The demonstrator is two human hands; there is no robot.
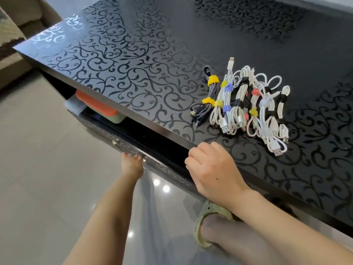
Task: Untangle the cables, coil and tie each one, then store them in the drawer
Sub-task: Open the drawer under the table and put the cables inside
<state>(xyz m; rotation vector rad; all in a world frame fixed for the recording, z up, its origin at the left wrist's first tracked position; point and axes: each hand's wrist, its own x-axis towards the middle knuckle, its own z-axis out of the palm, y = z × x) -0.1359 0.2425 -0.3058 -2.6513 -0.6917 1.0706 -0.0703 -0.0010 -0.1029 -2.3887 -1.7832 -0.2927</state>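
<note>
Left hand (pixel 132 165) hooking the part-open drawer (pixel 107 131) front (fingertips hidden), right hand (pixel 212 169) curled over worktop (pixel 133 54) edge, tied cables (pixel 244 100) at two o'clock.

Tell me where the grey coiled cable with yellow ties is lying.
In the head view, the grey coiled cable lies on the glossy black patterned tabletop, at the left end of the row of white tied cables.

Drawer (pixel 103 129), part-open: left hand (pixel 131 165) grips its front. Right hand (pixel 212 169) curled over table (pixel 133 64) edge; tied cables (pixel 244 104) beyond.
</note>
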